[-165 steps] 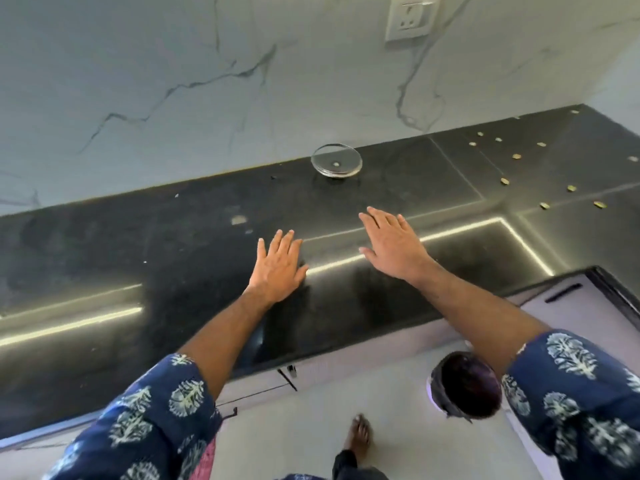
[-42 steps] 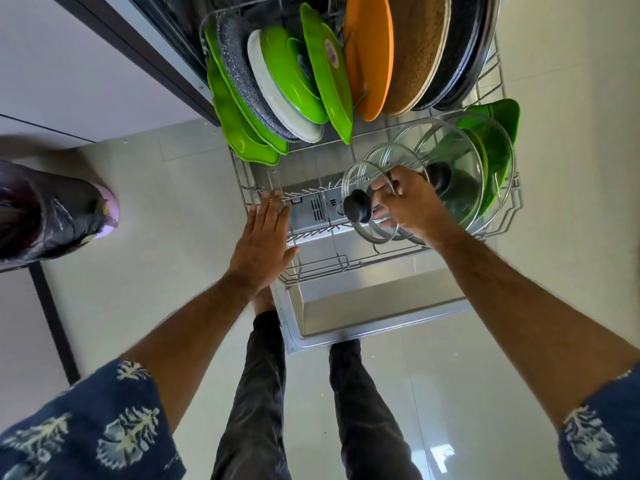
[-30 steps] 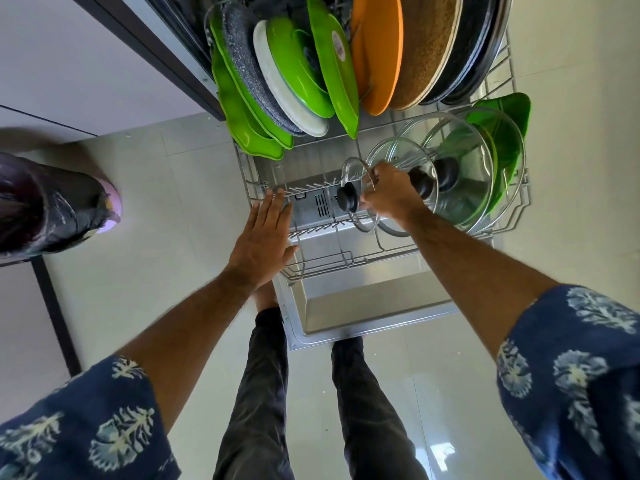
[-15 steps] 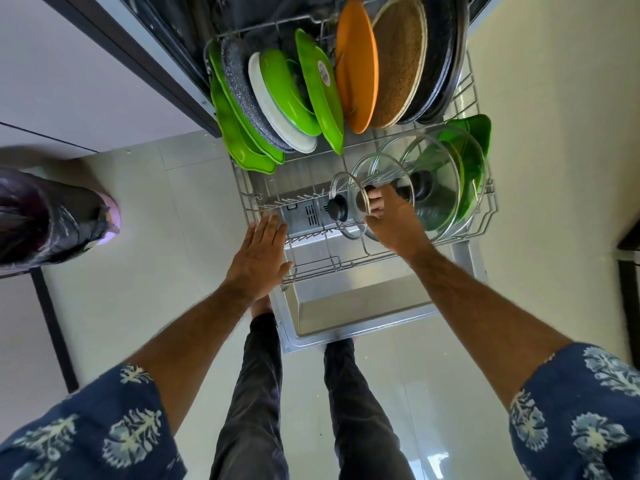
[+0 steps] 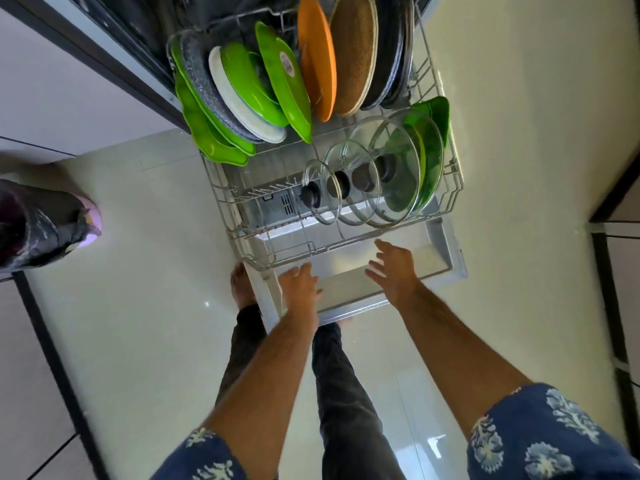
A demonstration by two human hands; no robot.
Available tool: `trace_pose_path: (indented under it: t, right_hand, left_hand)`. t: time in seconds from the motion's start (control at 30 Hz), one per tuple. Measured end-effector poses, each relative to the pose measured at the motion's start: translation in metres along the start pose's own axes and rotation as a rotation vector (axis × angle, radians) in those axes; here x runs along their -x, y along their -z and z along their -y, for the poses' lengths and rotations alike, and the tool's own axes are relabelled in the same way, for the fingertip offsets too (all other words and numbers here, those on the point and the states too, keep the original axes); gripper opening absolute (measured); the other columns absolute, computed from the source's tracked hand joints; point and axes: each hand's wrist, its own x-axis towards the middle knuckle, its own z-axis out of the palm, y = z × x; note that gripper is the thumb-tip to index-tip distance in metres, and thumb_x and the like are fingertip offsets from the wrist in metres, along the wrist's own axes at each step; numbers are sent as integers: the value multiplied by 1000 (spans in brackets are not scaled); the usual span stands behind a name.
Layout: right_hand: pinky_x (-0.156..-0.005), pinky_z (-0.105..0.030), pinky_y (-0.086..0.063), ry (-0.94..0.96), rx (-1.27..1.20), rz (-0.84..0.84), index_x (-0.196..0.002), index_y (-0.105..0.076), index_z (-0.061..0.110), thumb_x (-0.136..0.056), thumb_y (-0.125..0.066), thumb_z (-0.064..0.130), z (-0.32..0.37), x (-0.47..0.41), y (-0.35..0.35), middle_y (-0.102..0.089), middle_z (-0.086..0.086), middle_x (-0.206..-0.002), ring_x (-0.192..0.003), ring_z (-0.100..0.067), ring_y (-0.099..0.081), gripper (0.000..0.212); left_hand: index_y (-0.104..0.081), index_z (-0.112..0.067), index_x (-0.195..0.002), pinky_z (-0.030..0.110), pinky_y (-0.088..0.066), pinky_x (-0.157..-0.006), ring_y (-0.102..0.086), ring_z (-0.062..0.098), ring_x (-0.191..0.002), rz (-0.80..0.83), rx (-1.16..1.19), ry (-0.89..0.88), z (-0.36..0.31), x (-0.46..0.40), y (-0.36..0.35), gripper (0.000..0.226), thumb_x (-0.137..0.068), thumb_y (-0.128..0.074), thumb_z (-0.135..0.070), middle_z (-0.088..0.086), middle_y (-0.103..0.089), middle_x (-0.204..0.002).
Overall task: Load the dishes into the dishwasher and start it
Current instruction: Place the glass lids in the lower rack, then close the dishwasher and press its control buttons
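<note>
Head view: we look straight down at the pulled-out rack (image 5: 239, 216), which fills the 12 o'clock half of the picture, resting over the open door (image 5: 349, 303).

Our left hand (image 5: 299, 284) hangs at 6 o'clock of the rack's front rail, fingers relaxed, holding nothing; whether it touches the door we cannot tell. Our right hand (image 5: 393, 268) is at 4 o'clock of the left one, well apart from it, fingers spread and loose, also empty, just beside the rack's front edge.

Four glass lids stand on edge in a row along the rack's front right part, knobs pointing toward 9 o'clock. The small lid (image 5: 320, 202) is at the 9 o'clock end; the big lid (image 5: 403, 161) is toward 3 o'clock, with two more between them. A green bowl (image 5: 434, 116) sits behind the big lid at 1 o'clock.

At 11 to 12 o'clock, plates stand upright in the rack's back rows: green plates (image 5: 284, 74), a white plate (image 5: 235, 105), a speckled grey plate (image 5: 201, 77), an orange plate (image 5: 317, 53), a brown plate (image 5: 356, 46) and dark pans (image 5: 394, 46) toward 1 o'clock.

Our legs and a bare foot (image 5: 240, 284) show on the pale floor (image 5: 145, 306) at 6 o'clock. A dark bag (image 5: 38, 223) lies at 9 o'clock.
</note>
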Motion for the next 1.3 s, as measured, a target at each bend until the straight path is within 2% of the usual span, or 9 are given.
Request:
trace_pose_path:
  t: [0.13, 0.23, 0.4, 0.5, 0.6, 0.77, 0.9, 1.03, 1.3]
  right_hand:
    - [-103, -56, -46, -60, -205, 168, -120, -53, 9, -99, -54, 20, 9, -16, -6, -46, -20, -131, -122, -42, -50, 23]
    - [-99, -57, -49, -46, -232, 198, -107, -56, 11, -95, -58, 18, 19, -25, -18, -52, -20, -115, -111, -40, -56, 15]
    - [-98, -59, -49, -64, -173, 178, -100, -58, 5, -97, -54, 9, 29, -33, -26, -54, -20, -109, -102, -39, -58, 6]
    - [-96, -58, -50, -54, -169, 186, -96, -56, 3, -97, -52, 7, 43, -39, -38, -55, -19, -101, -94, -37, -59, 6]
    - [-100, -58, -48, -33, -145, 225, -99, -56, 5, -97, -53, 5, 63, -44, -58, -55, -21, -110, -104, -39, -58, 4]
    - [-96, -52, -52, 40, -1, 251, -130, -52, 5, -99, -59, 18, 110, -59, -102, -54, -19, -129, -116, -38, -57, 34]
    - [-90, -48, -55, 128, 112, 261, -135, -49, 9, -99, -59, 32, 145, -75, -140, -55, -15, -132, -114, -34, -59, 45]
    - [-91, -48, -56, 197, 168, 259, -137, -48, 13, -96, -59, 45, 176, -86, -176, -56, -12, -132, -111, -32, -61, 53]
    - [-84, -48, -59, 330, 258, 244, -138, -47, 16, -96, -55, 51, 240, -99, -239, -52, -7, -113, -101, -32, -65, 56]
  left_hand:
    - [-41, -8, -145, 47, -45, -103, -50, 33, -129, 26, 164, 71, 8, -1, -22, 51, -101, -59, -25, 12, -47, -133]
    - [-49, -8, -140, 44, -45, -106, -54, 28, -116, -7, 340, 73, -13, -17, -34, 44, -98, -58, -15, 11, -52, -120]
    - [-57, -6, -103, 34, -50, -94, -56, 28, -101, -28, 491, 114, -35, -22, -44, 17, -88, -55, 0, 15, -52, -113]
    - [-57, -7, -107, 34, -50, -92, -56, 27, -96, -3, 518, 91, -50, -25, -48, 21, -87, -58, -2, 14, -52, -110]
    - [-57, -10, -103, 30, -51, -87, -58, 23, -88, 44, 486, 42, -76, -30, -55, 14, -89, -59, -9, 10, -55, -100]
    - [-55, -13, -92, 28, -44, -63, -52, 19, -70, 129, 376, -93, -128, -45, -68, 5, -94, -52, -17, 8, -56, -82]
    - [-52, -16, -86, 37, -46, -78, -51, 19, -67, 158, 263, -187, -172, -54, -80, 13, -99, -49, -16, 8, -53, -78]
    - [-53, -13, -91, 47, -45, -102, -59, 27, -97, 144, 168, -233, -210, -71, -89, 13, -101, -45, -11, 9, -53, -89]
    - [-49, -15, -91, 48, -48, -97, -62, 25, -101, 108, -69, -405, -286, -107, -109, 23, -103, -31, -12, 11, -59, -102]
